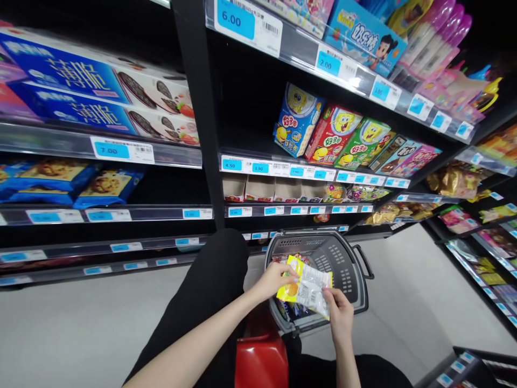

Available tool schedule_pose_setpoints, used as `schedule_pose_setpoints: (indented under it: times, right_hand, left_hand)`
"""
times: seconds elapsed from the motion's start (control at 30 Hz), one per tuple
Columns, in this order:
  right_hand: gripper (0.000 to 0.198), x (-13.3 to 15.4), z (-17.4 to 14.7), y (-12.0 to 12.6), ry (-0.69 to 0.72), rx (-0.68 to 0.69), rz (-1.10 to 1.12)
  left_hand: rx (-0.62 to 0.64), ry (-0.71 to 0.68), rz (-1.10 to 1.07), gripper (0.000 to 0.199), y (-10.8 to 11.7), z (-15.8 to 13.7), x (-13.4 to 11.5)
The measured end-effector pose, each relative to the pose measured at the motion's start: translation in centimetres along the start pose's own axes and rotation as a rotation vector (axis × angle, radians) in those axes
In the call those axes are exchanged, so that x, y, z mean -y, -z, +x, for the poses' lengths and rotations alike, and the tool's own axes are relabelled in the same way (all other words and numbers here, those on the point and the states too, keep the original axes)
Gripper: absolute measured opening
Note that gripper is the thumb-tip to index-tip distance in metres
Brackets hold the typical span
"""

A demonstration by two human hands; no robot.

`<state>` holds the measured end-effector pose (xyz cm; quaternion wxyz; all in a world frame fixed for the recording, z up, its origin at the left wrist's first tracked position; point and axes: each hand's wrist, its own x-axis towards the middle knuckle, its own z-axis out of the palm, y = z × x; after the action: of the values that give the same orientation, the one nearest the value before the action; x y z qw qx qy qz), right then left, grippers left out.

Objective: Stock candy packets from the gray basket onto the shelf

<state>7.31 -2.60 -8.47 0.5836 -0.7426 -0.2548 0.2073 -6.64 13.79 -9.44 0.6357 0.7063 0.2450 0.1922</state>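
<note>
A yellow and clear snack packet (309, 286), its printed barcode side facing me, is stretched between my two hands over a grey shopping basket (357, 269). At the packet's upper left edge, my left hand (275, 280) pinches it between thumb and fingers. The lower right end is gripped by my right hand (340, 312). Beneath the packet, several wrapped goods lie in the basket, partly hidden by the packet and my hands.
Shelves ahead hold SpongeBob snack boxes (333, 133), blue biscuit boxes (84, 110) and blue snack bags (107, 185). More stocked shelving (480, 258) lines the right. A red object (262, 362) stands between my legs, near the basket on the pale floor (398, 307).
</note>
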Motion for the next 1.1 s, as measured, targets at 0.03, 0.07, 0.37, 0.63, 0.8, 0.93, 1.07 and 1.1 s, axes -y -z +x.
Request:
schedule_pose_setpoints:
  times: [0.03, 0.07, 0.37, 0.63, 0.8, 0.93, 1.07, 1.1]
  right_hand:
    - [0.025, 0.3, 0.0, -0.1, 0.012, 0.003, -0.012]
    - [0.027, 0.5, 0.1, -0.2, 0.023, 0.010, -0.022]
    - [0.023, -0.2, 0.4, -0.5, -0.088, 0.114, 0.120]
    - [0.018, -0.4, 0.0, -0.3, -0.224, 0.171, 0.438]
    - [0.028, 0.9, -0.3, 0.7, -0.306, 0.185, 0.628]
    - [0.038, 1.3, -0.3, 0.8, -0.306, 0.173, 0.664]
    - [0.024, 0.3, 0.0, 0.1, -0.372, 0.027, 0.469]
    - [0.026, -0.1, 0.0, 0.1, -0.384, 0.012, 0.391]
  left_hand:
    - [-0.018, 0.004, 0.028, 0.016, -0.1, 0.0, 0.0]
    - [-0.034, 0.009, 0.051, 0.016, -0.1, 0.0, 0.0]
    - [-0.085, 0.103, -0.056, 0.015, -0.2, 0.3, 0.1]
    - [0.002, 0.171, -0.563, 0.027, -0.6, 0.4, 0.5]
    - [0.196, 0.275, -0.844, 0.030, 0.3, 0.0, -1.2]
    - [0.348, 0.250, -0.913, 0.040, 0.7, -0.3, -2.0]
    - [0.212, 0.345, -0.464, 0.026, 0.1, -0.1, -0.8]
    - [0.175, 0.347, -0.318, 0.026, 0.0, 0.0, -0.3]
